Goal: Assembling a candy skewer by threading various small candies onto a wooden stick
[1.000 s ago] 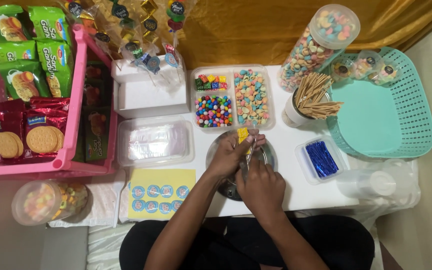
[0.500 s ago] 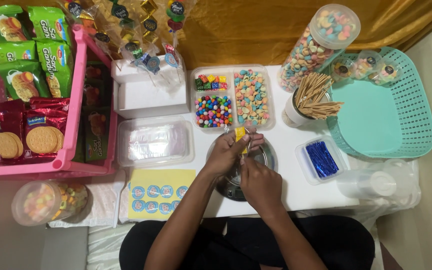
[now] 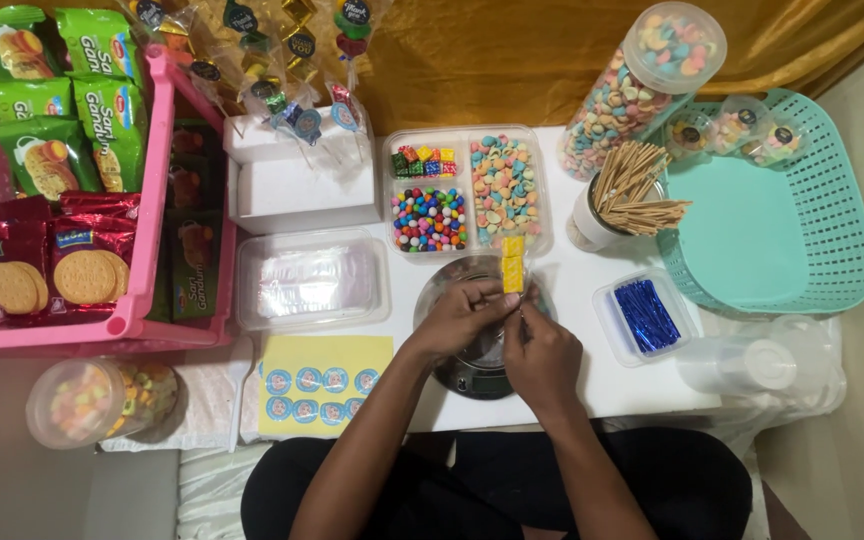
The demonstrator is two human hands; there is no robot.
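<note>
Both hands meet over the middle of the desk (image 3: 592, 390). The left hand (image 3: 462, 318) pinches a thin wooden skewer (image 3: 519, 312) low down, fingers closed narrow around it. The right hand (image 3: 542, 355) is curled tight just beside it at 4 o'clock and seems to grip the same stick, though its fingertips are hidden. On the skewer's upper end, at 12 o'clock from the hands, sit two yellow candies (image 3: 513, 266), stacked and touching.

The candies look small, light and soft enough to be pierced; they would likely split or slide if squeezed hard, so the stiff but snappable stick below them is probably the safer place to hold.

Under the hands lies a round scale with a clear bowl (image 3: 472, 365). At 12 o'clock stands a divided tray of coloured sweets (image 3: 467, 190); at 2 o'clock a cup of skewers (image 3: 632, 195); at 3 o'clock a small tub of blue twist ties (image 3: 647, 315); at 9 o'clock an empty clear box (image 3: 312, 280); at 8 o'clock a yellow sticker sheet (image 3: 322, 385).
</note>
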